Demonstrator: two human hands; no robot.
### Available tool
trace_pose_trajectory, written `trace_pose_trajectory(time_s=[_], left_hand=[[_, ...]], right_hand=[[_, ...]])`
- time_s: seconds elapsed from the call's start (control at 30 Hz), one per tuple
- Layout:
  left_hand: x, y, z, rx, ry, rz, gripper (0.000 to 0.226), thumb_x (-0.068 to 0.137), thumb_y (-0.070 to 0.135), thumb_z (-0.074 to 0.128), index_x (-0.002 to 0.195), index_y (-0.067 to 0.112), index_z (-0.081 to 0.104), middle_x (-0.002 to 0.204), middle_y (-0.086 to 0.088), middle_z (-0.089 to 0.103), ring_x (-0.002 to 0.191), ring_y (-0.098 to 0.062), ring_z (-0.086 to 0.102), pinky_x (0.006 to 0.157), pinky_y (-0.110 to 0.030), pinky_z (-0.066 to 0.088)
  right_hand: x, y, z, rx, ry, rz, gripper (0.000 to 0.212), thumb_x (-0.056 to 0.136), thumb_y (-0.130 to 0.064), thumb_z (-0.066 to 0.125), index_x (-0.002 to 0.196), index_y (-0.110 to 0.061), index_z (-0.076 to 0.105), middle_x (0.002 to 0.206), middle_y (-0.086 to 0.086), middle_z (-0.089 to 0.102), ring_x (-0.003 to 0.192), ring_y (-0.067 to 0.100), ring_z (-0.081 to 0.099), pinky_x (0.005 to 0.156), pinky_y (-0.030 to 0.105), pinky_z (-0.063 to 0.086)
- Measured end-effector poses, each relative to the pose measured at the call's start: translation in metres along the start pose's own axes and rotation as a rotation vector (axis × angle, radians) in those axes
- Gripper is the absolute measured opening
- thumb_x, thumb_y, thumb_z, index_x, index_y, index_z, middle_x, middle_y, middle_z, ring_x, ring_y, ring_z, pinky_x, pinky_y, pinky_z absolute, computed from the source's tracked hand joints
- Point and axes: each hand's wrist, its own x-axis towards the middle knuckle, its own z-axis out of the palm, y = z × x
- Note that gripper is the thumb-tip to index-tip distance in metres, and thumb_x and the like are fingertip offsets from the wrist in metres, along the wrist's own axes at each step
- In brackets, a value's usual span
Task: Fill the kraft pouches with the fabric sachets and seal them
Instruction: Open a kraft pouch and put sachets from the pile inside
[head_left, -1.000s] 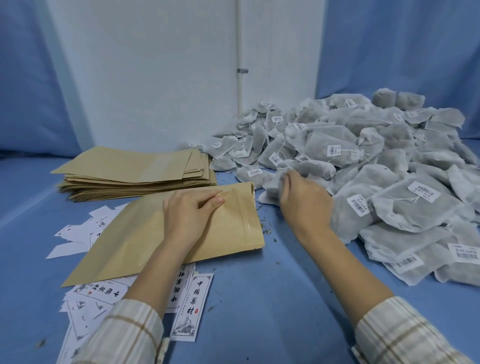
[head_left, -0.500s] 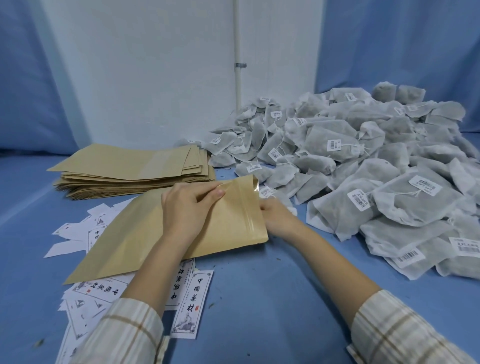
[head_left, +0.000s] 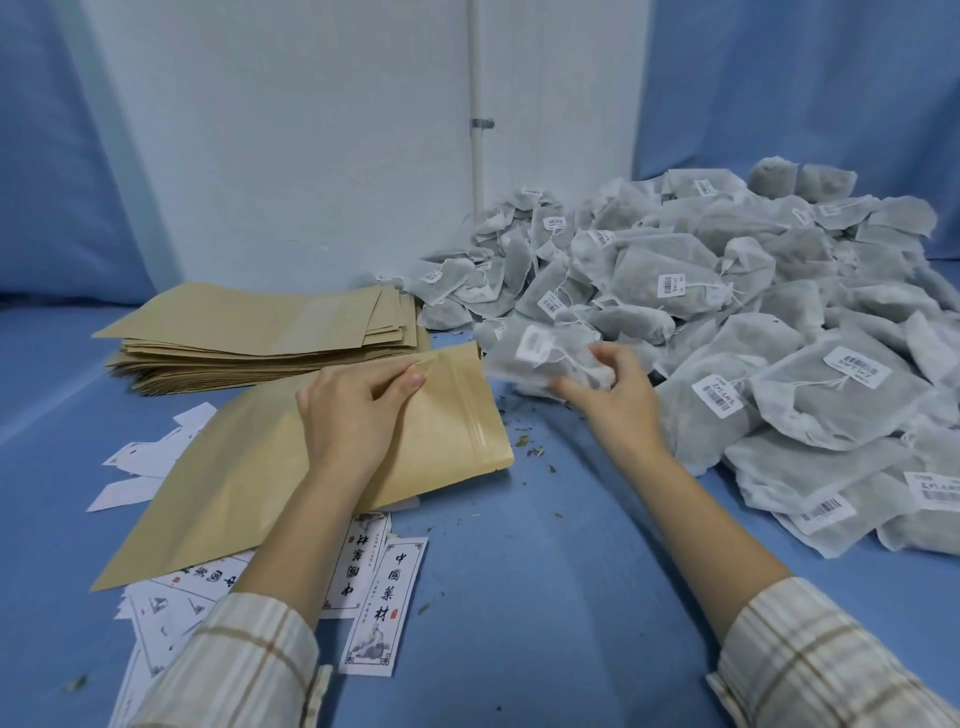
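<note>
The right hand (head_left: 618, 400) pinches a soft, light sachet (head_left: 540, 358) beside the pouch (head_left: 291, 478), whose top edge the left hand (head_left: 353, 410) pinches.

Bare blue table (head_left: 545, 597) lay open at lower centre between the forearms. The sachet heap (head_left: 779, 322) blocked the right; pouch stack (head_left: 260, 338) and labels (head_left: 384, 603) crowded the left.

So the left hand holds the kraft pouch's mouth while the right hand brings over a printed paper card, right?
Not quite. In the head view the right hand grips a fabric sachet, not a card. The left hand does hold the kraft pouch at its mouth.
</note>
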Motion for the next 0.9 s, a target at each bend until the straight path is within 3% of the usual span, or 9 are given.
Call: trace_pose_trajectory(time_s=[0.2,0.3,0.4,0.47,0.57,0.67,0.73,0.8,0.9], left_hand=[[0.001,0.005,0.0,-0.044,-0.04,-0.038,0.018,0.086,0.039,0.064,0.1,0.034,0.074,0.098,0.01,0.072,0.107,-0.018,0.059,0.099,-0.048,0.037],[-0.001,0.013,0.005,-0.061,-0.035,0.021,0.014,0.085,0.036,0.067,0.094,0.029,0.076,0.093,0.009,0.074,0.102,-0.018,0.062,0.096,-0.048,0.039],[-0.001,0.013,0.006,-0.059,0.02,0.037,0.013,0.084,0.034,0.068,0.09,0.027,0.077,0.088,0.005,0.074,0.096,-0.019,0.063,0.093,-0.05,0.04],[0.0,0.01,0.004,-0.083,0.031,0.015,0.015,0.084,0.035,0.068,0.094,0.028,0.076,0.092,0.007,0.074,0.098,-0.016,0.061,0.095,-0.049,0.039],[0.0,0.01,0.004,-0.073,0.047,0.049,0.013,0.083,0.034,0.068,0.092,0.028,0.077,0.09,0.008,0.074,0.093,-0.012,0.06,0.094,-0.05,0.039],[0.004,0.007,0.004,-0.041,0.038,0.033,0.014,0.084,0.035,0.067,0.092,0.028,0.077,0.089,0.008,0.074,0.095,-0.017,0.063,0.093,-0.05,0.04],[0.004,0.002,0.004,-0.027,0.041,0.017,0.015,0.085,0.034,0.067,0.094,0.028,0.077,0.09,0.007,0.074,0.097,-0.02,0.063,0.093,-0.051,0.04],[0.004,-0.001,0.005,-0.01,0.047,0.008,0.015,0.084,0.033,0.068,0.095,0.026,0.076,0.091,0.006,0.074,0.098,-0.022,0.063,0.094,-0.051,0.039],[0.004,-0.001,0.006,0.001,0.045,0.003,0.015,0.085,0.033,0.068,0.096,0.027,0.076,0.093,0.007,0.074,0.1,-0.022,0.062,0.096,-0.05,0.038]], right_hand=[[-0.01,-0.012,0.017,0.141,-0.438,0.023,0.045,0.068,-0.007,0.079,0.106,-0.025,0.063,0.093,-0.004,0.066,0.073,0.001,0.063,0.062,0.01,0.047],[-0.009,-0.023,0.044,-0.004,-0.434,0.118,0.01,0.085,-0.009,0.057,0.094,-0.014,0.054,0.078,-0.003,0.06,0.066,0.008,0.053,0.06,0.019,0.041],[0.0,-0.033,0.062,0.021,-0.45,0.268,0.026,0.095,-0.008,0.037,0.072,-0.008,0.051,0.067,0.0,0.046,0.062,0.011,0.039,0.056,0.022,0.032],[0.005,-0.038,0.069,-0.054,-0.531,0.291,0.028,0.099,-0.006,0.033,0.09,-0.004,0.059,0.084,0.005,0.054,0.076,0.017,0.048,0.056,0.016,0.034],[0.006,-0.042,0.073,-0.166,-0.697,0.371,0.038,0.102,-0.013,0.029,0.138,-0.001,0.033,0.135,0.016,0.043,0.125,0.025,0.041,0.059,0.001,0.039],[0.005,-0.038,0.064,-0.314,-0.848,0.316,0.018,0.101,-0.019,0.036,0.11,-0.019,0.051,0.1,-0.005,0.058,0.089,0.005,0.054,0.064,0.009,0.043],[0.011,-0.029,0.061,-0.17,-0.688,0.114,0.017,0.097,-0.015,0.043,0.095,-0.017,0.06,0.079,-0.008,0.066,0.067,-0.002,0.053,0.054,0.012,0.041],[0.024,-0.02,0.053,-0.107,-0.281,-0.002,0.022,0.093,-0.014,0.047,0.103,-0.014,0.066,0.091,0.005,0.069,0.078,0.01,0.058,0.068,0.023,0.047],[0.05,0.007,0.04,-0.655,0.077,-0.076,0.034,0.091,-0.021,0.046,0.123,-0.027,0.057,0.124,0.013,0.051,0.113,0.027,0.046,0.095,0.036,0.037]])
